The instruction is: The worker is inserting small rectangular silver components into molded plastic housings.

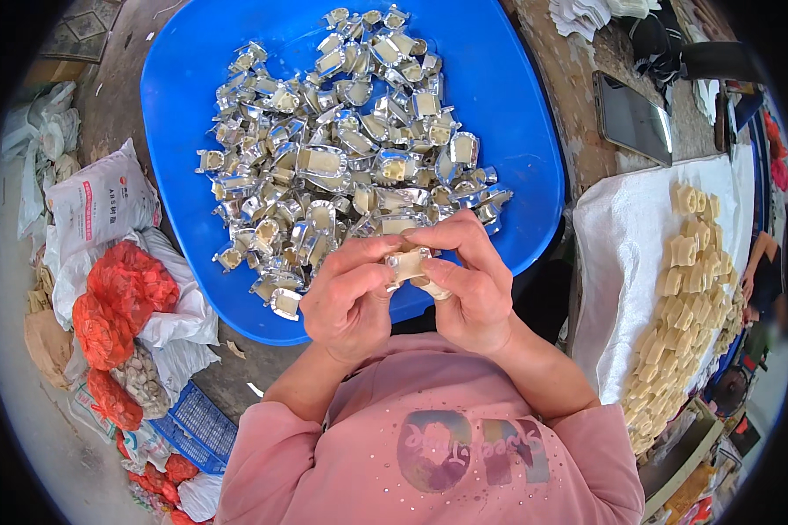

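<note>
Over the near edge of a large blue tub point(177, 96), my left hand point(348, 302) and my right hand point(474, 297) meet, fingertips pinched from both sides on a small cream plastic piece point(408, 266). A second cream part point(435, 287) shows under my right fingers; whether it is joined to the first I cannot tell. Inside the tub lies a heap of small silver-and-cream parts point(328, 162), cream blocks seated in shiny curved shells. On a white woven sheet point(608, 227) to the right, many plain cream pieces point(687, 306) are spread.
A dark-screened phone or tablet point(636, 121) lies at the upper right. Stuffed white sacks point(105, 197), red plastic bags point(131, 289) and a blue plastic crate point(197, 424) crowd the left. Past the sheet, at the right rim, another person's arm point(757, 262) shows.
</note>
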Demonstrator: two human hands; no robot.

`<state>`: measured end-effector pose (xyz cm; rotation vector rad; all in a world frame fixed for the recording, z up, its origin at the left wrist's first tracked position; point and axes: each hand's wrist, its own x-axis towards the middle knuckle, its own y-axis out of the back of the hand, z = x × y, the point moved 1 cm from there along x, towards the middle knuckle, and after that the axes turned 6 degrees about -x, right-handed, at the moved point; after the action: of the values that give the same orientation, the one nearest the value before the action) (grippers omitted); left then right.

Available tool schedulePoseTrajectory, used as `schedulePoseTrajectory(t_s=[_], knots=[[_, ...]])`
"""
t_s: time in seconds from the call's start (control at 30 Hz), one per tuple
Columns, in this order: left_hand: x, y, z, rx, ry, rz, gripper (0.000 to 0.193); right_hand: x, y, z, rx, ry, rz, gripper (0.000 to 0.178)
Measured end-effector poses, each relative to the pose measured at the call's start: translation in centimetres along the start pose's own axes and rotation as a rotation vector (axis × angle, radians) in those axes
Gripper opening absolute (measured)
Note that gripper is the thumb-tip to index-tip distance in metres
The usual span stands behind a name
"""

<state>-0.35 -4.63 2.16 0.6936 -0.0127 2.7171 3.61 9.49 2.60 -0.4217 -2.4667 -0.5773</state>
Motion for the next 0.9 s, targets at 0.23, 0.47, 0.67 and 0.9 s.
schedulePoseTrajectory(t_s=[0.23,0.47,0.67,0.9], knots=[[-0.5,-0.1,-0.9,-0.071,0.039,-0.019,0.017,0.3,0.5,0.2,0.006,-0.006,-0.03,0.022],[-0.9,-0.1,-1.4,-0.393,0.133,0.044,0.034,0.8,0.7,-0.1,-0.026,0.028,-0.019,0.02],[0.3,0.2,-1.4,-0.197,0.215,0.033,0.034,0.8,0.8,1.0,-0.101,-0.066,-0.088,0.024],[1.2,5.5,-4.1,0.552,0.177,-0.135,0.026,1.9,4.0,5.7,-0.52,-0.266,-0.13,0.03]])
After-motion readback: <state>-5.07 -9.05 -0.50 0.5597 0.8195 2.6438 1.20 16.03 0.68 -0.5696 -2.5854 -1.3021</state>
